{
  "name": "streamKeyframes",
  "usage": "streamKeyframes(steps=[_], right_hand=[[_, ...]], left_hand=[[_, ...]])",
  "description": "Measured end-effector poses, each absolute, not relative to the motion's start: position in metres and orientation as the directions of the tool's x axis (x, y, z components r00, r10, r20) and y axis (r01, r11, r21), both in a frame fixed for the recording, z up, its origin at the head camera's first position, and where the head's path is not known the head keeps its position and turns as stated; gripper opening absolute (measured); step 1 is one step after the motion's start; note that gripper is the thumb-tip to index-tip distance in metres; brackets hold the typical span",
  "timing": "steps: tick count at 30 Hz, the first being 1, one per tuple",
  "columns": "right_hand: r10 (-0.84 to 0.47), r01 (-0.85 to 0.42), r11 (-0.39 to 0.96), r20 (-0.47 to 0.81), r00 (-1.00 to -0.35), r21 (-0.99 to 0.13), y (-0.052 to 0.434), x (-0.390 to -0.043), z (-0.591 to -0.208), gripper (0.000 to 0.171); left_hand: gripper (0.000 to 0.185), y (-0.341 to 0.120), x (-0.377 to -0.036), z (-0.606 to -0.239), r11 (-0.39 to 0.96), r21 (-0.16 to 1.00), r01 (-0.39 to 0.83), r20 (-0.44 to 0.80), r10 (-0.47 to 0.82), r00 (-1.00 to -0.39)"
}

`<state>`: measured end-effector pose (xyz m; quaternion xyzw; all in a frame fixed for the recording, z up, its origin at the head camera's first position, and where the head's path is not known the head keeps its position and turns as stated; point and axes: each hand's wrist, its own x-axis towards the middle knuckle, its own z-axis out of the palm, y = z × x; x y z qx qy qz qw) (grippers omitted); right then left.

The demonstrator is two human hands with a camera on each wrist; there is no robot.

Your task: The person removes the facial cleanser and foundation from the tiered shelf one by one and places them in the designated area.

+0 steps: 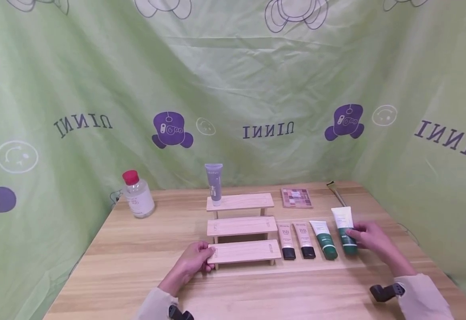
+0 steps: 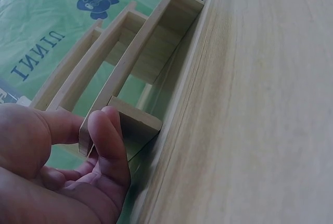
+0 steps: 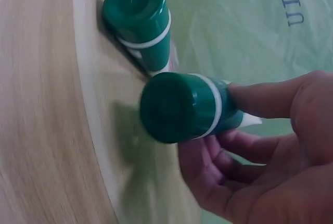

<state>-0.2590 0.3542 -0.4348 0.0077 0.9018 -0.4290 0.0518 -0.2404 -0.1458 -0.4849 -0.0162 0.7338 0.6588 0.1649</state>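
Left hand: left hand [image 1: 194, 262] is down at the near-left corner of the wooden three-step riser [image 1: 243, 222], thumb and fingers [image 2: 106, 140] pinching the left end of the lowest step; that's the grip.
Right hand: right hand [image 1: 371, 240] is on the rightmost green-capped tube [image 1: 345, 231], fingers curled round its body in a pinching grip, cap end nearest the person; the wrist view shows that cap [image 3: 174, 107] lifted a touch off the desk.
Tube's place: near-right part of the desk [image 1: 137, 266], last in a row just right of the riser.
Row beside it: second green-capped tube [image 1: 324, 240] just left, lying flat, then two beige black-capped tubes [image 1: 295, 241] side by side next to the riser.
Top step: a grey tube [image 1: 214, 184] stands upright at its left end.
Far right: an eyeshadow palette [image 1: 295, 198] lies flat, a makeup brush [image 1: 335, 192] beyond it.
Far left: clear bottle with a red cap [image 1: 137, 194], upright by the green backdrop [image 1: 257, 89].
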Motion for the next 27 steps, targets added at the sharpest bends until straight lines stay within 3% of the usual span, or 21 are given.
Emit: streamKeyframes(steps=[11, 27], right_hand=[[-0.021, 0.097, 0.705, -0.158, -0.987, -0.702, 0.364, -0.263, -0.441, 0.034], [-0.008, 0.117, 0.756, -0.188, -0.982, -0.644, 0.362, -0.272, -0.443, 0.035]], left_hand=[[0.023, -0.147, -0.241, -0.487, 0.113, 0.966, -0.231, -0.251, 0.211, -0.945], [0.022, -0.146, -0.242, -0.484, 0.117, 0.962, -0.246, -0.266, 0.200, -0.943]])
